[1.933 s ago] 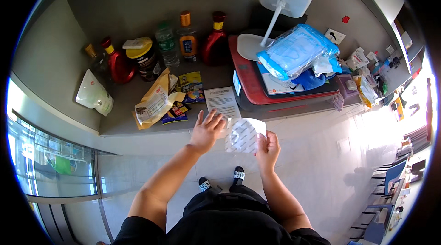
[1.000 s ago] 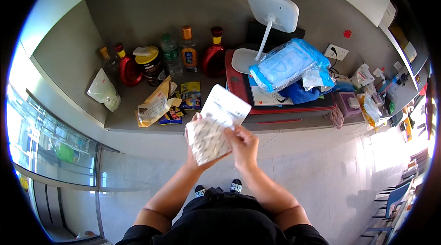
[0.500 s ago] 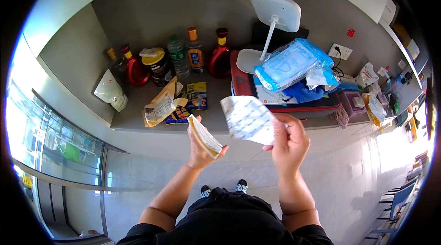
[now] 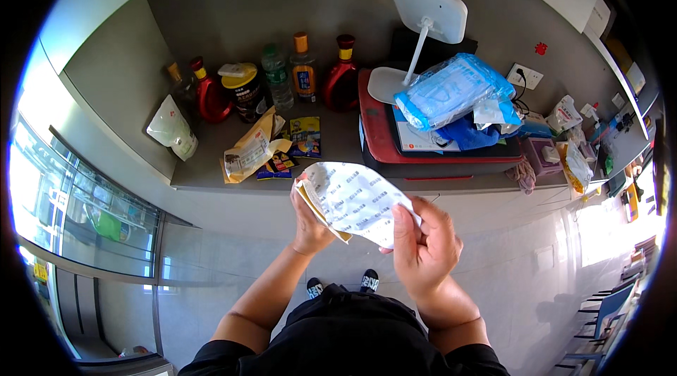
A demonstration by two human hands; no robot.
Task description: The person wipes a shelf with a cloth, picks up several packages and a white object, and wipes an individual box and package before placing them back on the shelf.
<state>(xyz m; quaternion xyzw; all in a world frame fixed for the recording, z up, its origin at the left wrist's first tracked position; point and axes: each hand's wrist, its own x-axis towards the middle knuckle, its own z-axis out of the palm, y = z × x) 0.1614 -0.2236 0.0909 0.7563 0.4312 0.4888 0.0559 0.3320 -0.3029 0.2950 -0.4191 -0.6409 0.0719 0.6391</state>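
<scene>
My right hand (image 4: 427, 245) pinches the right end of a white sheet (image 4: 356, 196) with rows of small grey print, its corners rounded. The sheet's left end meets a thin yellow-edged packet (image 4: 323, 219) in my left hand (image 4: 310, 235). Whether the sheet is inside the packet's opening or only against it, I cannot tell. My left fingers are mostly hidden behind packet and sheet. Both hands are in front of the shelf edge. Closest to them on the shelf are a torn brown paper pouch (image 4: 247, 156) and a yellow-and-blue packet (image 4: 305, 137).
A white pouch (image 4: 171, 129), a black tub with yellow lid (image 4: 245, 94) and several bottles (image 4: 342, 83) stand at the back left. On the right, a white panel on a stand (image 4: 430, 13) and a blue-and-white plastic pack (image 4: 458, 90) rest over a red-and-black case (image 4: 451, 161).
My right hand has brought the white sheet left and slightly down to the packet in my left hand. They were apart before. The view has shifted slightly.
</scene>
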